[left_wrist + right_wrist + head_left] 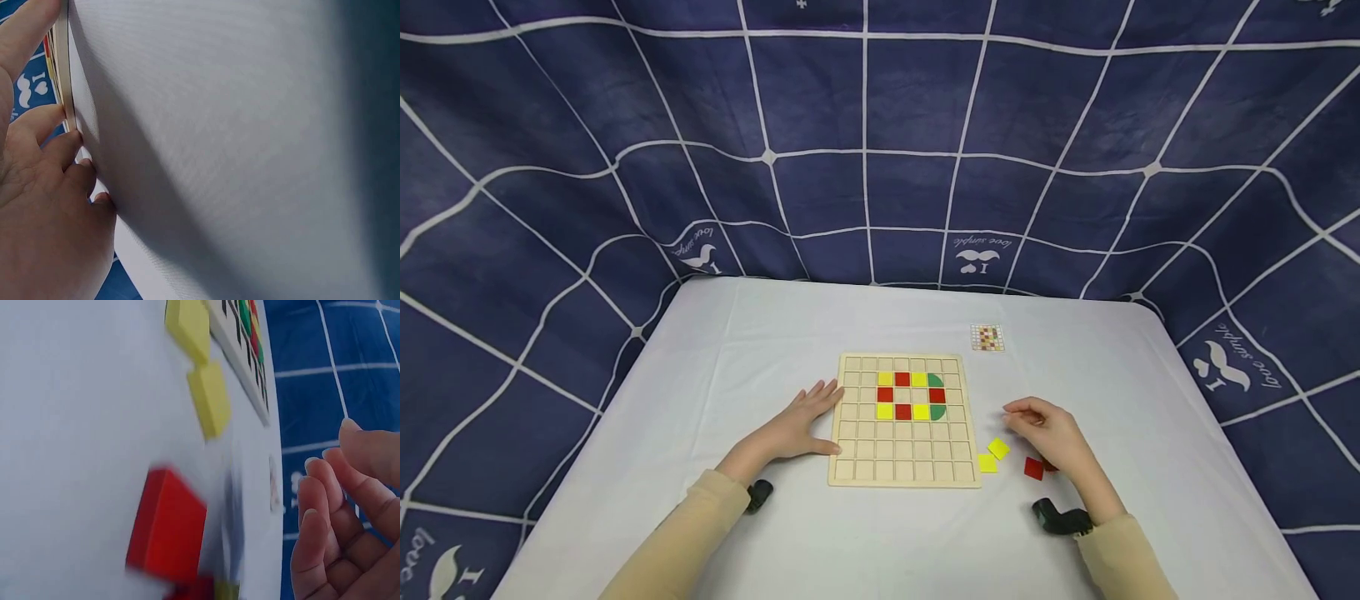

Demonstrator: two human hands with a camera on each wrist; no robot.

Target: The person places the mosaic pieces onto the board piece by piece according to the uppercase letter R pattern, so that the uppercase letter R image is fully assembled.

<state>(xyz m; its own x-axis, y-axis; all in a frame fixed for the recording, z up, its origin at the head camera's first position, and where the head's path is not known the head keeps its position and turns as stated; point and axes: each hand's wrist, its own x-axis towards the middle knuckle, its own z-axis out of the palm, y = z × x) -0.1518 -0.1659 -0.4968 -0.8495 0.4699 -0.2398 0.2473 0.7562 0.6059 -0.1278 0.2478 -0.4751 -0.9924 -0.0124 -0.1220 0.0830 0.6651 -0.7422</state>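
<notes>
A pale wooden grid board (pixel 865 452) lies on the table with a ring of red and yellow squares and two green rounded pieces (pixel 937 412) set in its cells. My left hand (pixel 793 427) rests at the board's left edge, fingers and thumb spread; the left wrist view shows fingertips against the board's side (pixel 65 75). To the right of the board, my right hand (pixel 1048 432) is raised above the table, its fingers loosely bent with nothing between them. Below it lie two yellow squares (pixel 209 400) and a red square (pixel 165 525), with another red piece partly hidden under the hand.
A small card (pixel 987 337) printed with a coloured grid pattern lies beyond the board's far right corner. White cloth covers the table (pixel 760 333). A dark blue curtain with white lines (pixel 910 200) surrounds its back and sides. Black straps (pixel 1060 518) sit at both wrists.
</notes>
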